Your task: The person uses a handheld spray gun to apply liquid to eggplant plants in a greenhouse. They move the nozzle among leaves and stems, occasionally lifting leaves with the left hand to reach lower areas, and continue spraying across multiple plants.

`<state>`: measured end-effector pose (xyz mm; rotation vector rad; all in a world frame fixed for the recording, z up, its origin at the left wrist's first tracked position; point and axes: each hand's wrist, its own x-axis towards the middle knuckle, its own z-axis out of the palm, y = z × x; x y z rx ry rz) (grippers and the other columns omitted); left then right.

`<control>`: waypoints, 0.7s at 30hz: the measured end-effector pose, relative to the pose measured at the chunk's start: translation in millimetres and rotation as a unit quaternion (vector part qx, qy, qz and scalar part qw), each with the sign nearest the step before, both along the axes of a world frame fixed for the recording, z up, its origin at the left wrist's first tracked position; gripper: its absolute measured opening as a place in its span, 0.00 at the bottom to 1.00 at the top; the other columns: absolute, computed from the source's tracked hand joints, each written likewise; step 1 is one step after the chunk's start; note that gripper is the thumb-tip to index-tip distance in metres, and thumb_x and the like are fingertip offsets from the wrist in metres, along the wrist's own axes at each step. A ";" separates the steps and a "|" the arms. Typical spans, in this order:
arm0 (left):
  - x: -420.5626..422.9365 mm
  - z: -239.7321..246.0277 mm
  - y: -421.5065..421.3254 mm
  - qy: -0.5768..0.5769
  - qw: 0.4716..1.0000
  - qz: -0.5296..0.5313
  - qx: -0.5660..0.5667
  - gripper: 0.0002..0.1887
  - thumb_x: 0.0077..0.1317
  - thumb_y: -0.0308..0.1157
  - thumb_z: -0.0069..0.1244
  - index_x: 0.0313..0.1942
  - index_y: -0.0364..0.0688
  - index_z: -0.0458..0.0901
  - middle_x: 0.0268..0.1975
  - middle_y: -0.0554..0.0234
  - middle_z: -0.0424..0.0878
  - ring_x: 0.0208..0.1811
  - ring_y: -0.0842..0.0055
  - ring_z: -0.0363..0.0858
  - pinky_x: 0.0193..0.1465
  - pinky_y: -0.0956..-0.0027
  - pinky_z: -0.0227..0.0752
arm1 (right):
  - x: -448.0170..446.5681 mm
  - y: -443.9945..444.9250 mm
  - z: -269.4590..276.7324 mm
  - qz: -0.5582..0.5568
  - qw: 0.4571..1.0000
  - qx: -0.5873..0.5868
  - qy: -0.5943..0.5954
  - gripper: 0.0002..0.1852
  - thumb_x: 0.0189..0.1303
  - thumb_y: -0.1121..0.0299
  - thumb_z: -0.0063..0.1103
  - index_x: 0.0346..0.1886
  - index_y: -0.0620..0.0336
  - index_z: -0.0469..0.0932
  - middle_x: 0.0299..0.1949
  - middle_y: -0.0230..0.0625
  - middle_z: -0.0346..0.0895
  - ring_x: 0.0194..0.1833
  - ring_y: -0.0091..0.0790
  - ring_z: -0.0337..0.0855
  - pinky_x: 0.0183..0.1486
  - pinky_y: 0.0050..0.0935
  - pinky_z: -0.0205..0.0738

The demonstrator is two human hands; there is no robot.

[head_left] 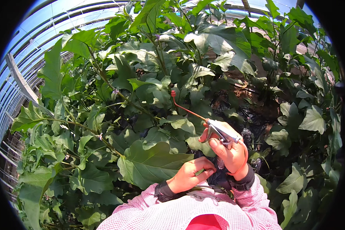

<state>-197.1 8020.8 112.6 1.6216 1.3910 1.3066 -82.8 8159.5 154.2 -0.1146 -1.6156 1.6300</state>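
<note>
My right hand grips a hand sprayer with a silver metal body and a trigger lever. From its front runs a thin copper-coloured wand, bent upward near the end and tipped with a red nozzle among eggplant leaves. An orange-pink hose leaves the back of the sprayer and loops round by my wrist. My left hand is held close to my waist, thumb and fingers curled towards each other; whether anything is between them cannot be told. A broad eggplant leaf lies just beside it.
Tall eggplants with purple flowers crowd ahead and to the left; more leaves stand at right. Black plastic mulch and brown soil show between plants. Greenhouse hoops and clear film curve overhead, with a slanting post at left.
</note>
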 end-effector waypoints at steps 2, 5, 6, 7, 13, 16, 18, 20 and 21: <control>-6.0 -6.5 21.6 0.005 1.000 -0.009 0.015 0.05 0.68 0.24 0.56 0.42 0.34 0.84 0.40 0.57 0.83 0.41 0.65 0.83 0.46 0.66 0.76 | -7.7 26.5 -5.1 0.001 1.000 -0.015 -0.003 0.25 0.67 0.63 0.62 0.62 0.69 0.75 0.41 0.36 0.82 0.42 0.28 0.81 0.51 0.27 0.72; -17.4 -18.0 53.6 0.001 0.999 -0.008 0.047 0.05 0.68 0.25 0.56 0.41 0.34 0.82 0.39 0.56 0.82 0.40 0.64 0.82 0.45 0.64 0.76 | -25.3 67.6 -10.8 -0.051 0.996 0.038 -0.057 0.21 0.62 0.74 0.67 0.58 0.66 0.77 0.37 0.32 0.81 0.34 0.20 0.77 0.36 0.22 0.72; -23.2 -21.0 63.5 0.003 0.999 -0.012 0.045 0.04 0.68 0.25 0.56 0.41 0.34 0.82 0.38 0.56 0.82 0.40 0.64 0.82 0.45 0.64 0.76 | -35.0 88.0 -8.7 -0.142 0.962 0.213 -0.098 0.23 0.56 0.77 0.68 0.56 0.65 0.78 0.35 0.37 0.80 0.31 0.29 0.80 0.34 0.25 0.74; -29.3 -23.7 75.1 0.003 0.999 -0.018 0.046 0.04 0.69 0.25 0.55 0.41 0.34 0.82 0.38 0.56 0.82 0.40 0.64 0.82 0.45 0.64 0.76 | -50.0 105.0 -7.1 -0.196 0.935 0.286 -0.080 0.24 0.50 0.74 0.72 0.53 0.64 0.78 0.36 0.42 0.79 0.32 0.42 0.82 0.36 0.30 0.76; -80.5 -23.7 132.0 0.020 0.996 0.074 0.053 0.05 0.69 0.24 0.56 0.43 0.35 0.83 0.39 0.57 0.83 0.41 0.67 0.83 0.44 0.67 0.76 | -137.7 212.4 30.2 -0.196 0.792 0.566 -0.117 0.33 0.41 0.65 0.78 0.54 0.62 0.75 0.40 0.42 0.76 0.42 0.50 0.81 0.46 0.43 0.77; -109.0 -16.9 150.7 0.008 0.992 0.121 0.042 0.04 0.70 0.24 0.55 0.43 0.35 0.83 0.43 0.57 0.86 0.43 0.71 0.84 0.48 0.70 0.77 | -194.0 248.3 42.5 -0.148 0.793 0.582 -0.105 0.31 0.44 0.64 0.77 0.52 0.62 0.75 0.41 0.42 0.75 0.46 0.50 0.81 0.47 0.44 0.76; -126.9 -14.7 165.5 0.030 0.987 0.149 0.050 0.04 0.69 0.23 0.56 0.42 0.35 0.83 0.43 0.57 0.86 0.43 0.70 0.85 0.47 0.69 0.77 | -220.8 260.5 40.4 -0.158 0.796 0.571 -0.124 0.29 0.47 0.60 0.75 0.53 0.58 0.75 0.44 0.37 0.75 0.48 0.45 0.81 0.45 0.43 0.77; -139.3 -14.2 178.5 0.046 0.983 0.169 0.050 0.03 0.69 0.23 0.55 0.41 0.34 0.84 0.43 0.57 0.86 0.43 0.70 0.85 0.48 0.68 0.77 | -244.2 271.5 37.9 -0.187 0.786 0.586 -0.054 0.29 0.50 0.57 0.72 0.55 0.55 0.75 0.44 0.33 0.76 0.47 0.40 0.82 0.43 0.42 0.78; -143.6 -14.6 184.2 0.049 0.982 0.174 0.049 0.03 0.69 0.23 0.55 0.41 0.34 0.84 0.43 0.57 0.86 0.43 0.70 0.85 0.48 0.68 0.77 | -259.1 273.6 36.6 -0.164 0.807 0.564 -0.063 0.29 0.50 0.58 0.72 0.55 0.56 0.75 0.44 0.35 0.76 0.45 0.41 0.82 0.42 0.41 0.78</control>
